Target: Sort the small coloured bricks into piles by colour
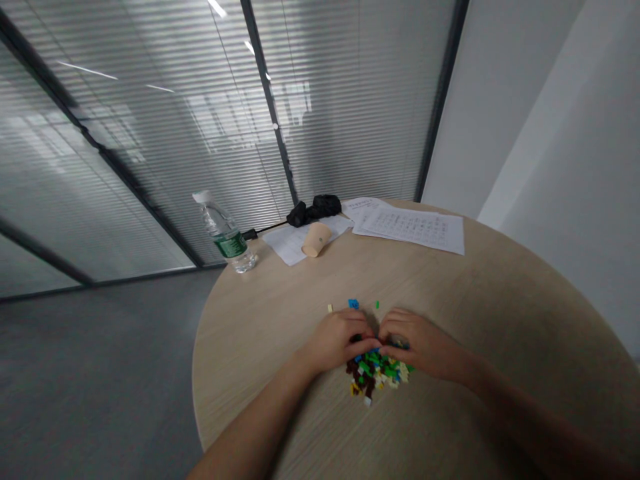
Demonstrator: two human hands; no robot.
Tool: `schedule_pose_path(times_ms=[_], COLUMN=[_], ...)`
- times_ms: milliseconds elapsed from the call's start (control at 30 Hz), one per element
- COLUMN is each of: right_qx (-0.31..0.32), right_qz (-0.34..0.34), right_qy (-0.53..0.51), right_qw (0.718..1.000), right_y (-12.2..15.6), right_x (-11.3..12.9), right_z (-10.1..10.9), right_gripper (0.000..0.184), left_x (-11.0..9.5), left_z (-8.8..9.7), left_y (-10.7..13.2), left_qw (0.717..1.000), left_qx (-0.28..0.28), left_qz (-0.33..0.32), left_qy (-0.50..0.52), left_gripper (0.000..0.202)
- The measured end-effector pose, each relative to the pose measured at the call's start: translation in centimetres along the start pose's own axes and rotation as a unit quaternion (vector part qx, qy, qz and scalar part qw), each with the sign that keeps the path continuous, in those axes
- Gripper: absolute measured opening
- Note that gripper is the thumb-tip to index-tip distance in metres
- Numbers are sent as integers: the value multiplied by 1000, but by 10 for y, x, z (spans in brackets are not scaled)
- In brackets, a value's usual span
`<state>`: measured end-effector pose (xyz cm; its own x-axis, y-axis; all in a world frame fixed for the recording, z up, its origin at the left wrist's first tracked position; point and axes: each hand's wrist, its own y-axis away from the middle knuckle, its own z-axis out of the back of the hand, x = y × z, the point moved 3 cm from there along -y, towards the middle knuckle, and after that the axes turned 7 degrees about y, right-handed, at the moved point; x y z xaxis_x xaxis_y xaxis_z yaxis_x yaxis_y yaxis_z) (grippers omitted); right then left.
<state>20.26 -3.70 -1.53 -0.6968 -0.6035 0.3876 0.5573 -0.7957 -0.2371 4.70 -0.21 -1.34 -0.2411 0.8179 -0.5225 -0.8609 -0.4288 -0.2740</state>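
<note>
A loose heap of small toy building bricks [377, 370] in green, brown, blue, cream, yellow and white lies on the round wooden table. Over its far edge, my left hand [345, 339] comes in from the left, with bent fingers and the thumb brought close to them. My right hand [417, 341] mirrors it from the right. The fingertips of both hands meet in a pinch above the bricks. A bit of red shows between them, but what they hold is too small and too covered to make out. Beyond the hands lie a blue brick [353, 303] and a green brick [377, 305].
A clear water bottle [231, 245] with a green label stands at the table's left edge. A paper cup [316, 240] lies tipped on a sheet, beside a folded black umbrella [320, 208]. Printed papers [415, 228] lie at the far edge, before the wall and blinds.
</note>
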Motion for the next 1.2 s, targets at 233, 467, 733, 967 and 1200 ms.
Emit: schedule_pose_path(times_ms=[233,467,733,967,1200], right_qx=[-84,-137,-141,-125,-96], right_qz=[11,11,-18,-19,-28], right_qy=[-10,-9,6,19,24], right_qw=[996,990,990,992,995], right_y=[1,1,2,2,2], right_x=[-2,-4,-12,-16,-17], right_z=[0,5,8,5,5], right_gripper=[7,6,13,13,12], left_x=[3,10,49,51,52], left_z=[-4,2,19,12,11], left_y=[-1,1,12,11,11], left_qw=[1000,995,942,942,941], left_qx=[-5,-71,-190,-156,-135], left_qz=[28,69,217,224,228], left_qy=[12,-6,-171,-197,-208], left_gripper=[44,26,19,22,22])
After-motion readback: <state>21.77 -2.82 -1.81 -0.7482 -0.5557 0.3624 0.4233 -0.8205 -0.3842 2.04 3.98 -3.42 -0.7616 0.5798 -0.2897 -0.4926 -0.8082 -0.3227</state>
